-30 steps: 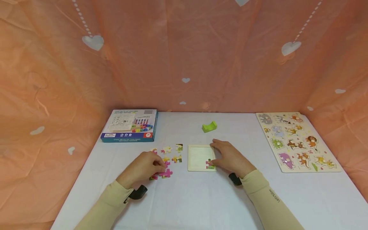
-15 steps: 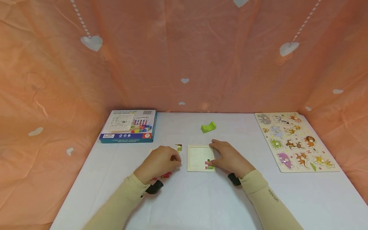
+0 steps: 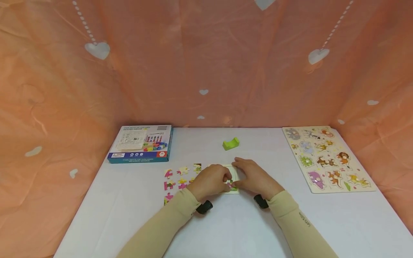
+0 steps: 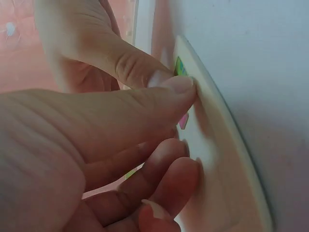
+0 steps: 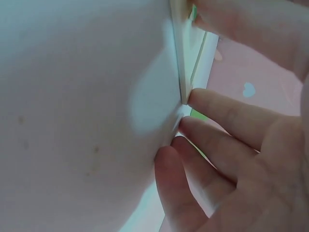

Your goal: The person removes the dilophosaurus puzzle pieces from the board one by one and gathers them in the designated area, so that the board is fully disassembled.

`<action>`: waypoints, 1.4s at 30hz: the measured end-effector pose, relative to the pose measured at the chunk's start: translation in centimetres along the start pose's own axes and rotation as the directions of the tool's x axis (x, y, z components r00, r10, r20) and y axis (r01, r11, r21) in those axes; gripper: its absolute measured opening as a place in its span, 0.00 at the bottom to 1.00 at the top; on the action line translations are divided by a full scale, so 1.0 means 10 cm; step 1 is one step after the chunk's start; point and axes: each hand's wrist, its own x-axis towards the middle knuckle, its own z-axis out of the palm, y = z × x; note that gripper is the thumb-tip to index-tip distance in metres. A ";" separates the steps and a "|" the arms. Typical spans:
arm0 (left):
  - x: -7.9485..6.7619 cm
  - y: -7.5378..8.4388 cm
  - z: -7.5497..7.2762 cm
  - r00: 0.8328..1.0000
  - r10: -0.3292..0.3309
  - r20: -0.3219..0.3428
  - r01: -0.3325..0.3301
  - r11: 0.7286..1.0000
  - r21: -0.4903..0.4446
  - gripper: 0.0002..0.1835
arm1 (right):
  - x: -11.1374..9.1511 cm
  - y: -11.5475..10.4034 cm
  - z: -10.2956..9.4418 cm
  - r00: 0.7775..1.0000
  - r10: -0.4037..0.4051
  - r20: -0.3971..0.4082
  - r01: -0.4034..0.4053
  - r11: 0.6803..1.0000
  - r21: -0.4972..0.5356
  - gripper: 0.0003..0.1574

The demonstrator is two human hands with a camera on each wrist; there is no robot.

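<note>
My left hand (image 3: 209, 182) is over the small wooden puzzle tray (image 3: 233, 172), thumb and fingers pinched together. A pink bit of puzzle piece (image 4: 183, 121) shows below its thumb tip in the left wrist view; most of it is hidden. A green-and-pink puzzle piece (image 3: 233, 189) lies in the tray's near right corner. My right hand (image 3: 255, 179) steadies the tray, its thumb on that corner piece and its index fingertip at the far right corner; the other fingers extend onto the cloth. Several loose puzzle pieces (image 3: 183, 171) lie to the left, partly covered by my left arm.
A boxed bead set (image 3: 140, 144) lies at the back left. Beyond the tray sits a green curved block (image 3: 231, 143). On the right is an animal peg puzzle board (image 3: 326, 161). Orange cloth (image 3: 206, 64) with hearts hangs behind the white-covered table.
My left hand has travelled right from the loose pieces to the tray, bringing its fingertips beside my right thumb. My right hand keeps its place on the tray. The head view has shifted slightly.
</note>
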 end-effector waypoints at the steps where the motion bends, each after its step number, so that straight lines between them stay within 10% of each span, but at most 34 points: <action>1: 0.00 0.00 0.01 1.000 0.001 -0.001 -0.001 1.000 0.001 0.12 | 0.00 0.00 0.00 1.000 -0.003 0.004 0.003 1.000 -0.003 0.47; 14: -0.02 0.00 0.03 1.000 0.003 0.011 -0.002 0.999 -0.037 0.13 | -0.02 0.00 -0.03 0.996 0.025 0.081 -0.029 0.999 0.041 0.64; 42: 0.00 0.01 0.06 0.997 -0.011 -0.072 0.000 0.989 -0.147 0.06 | -0.02 0.01 -0.04 0.997 0.004 0.079 -0.004 1.000 0.011 0.64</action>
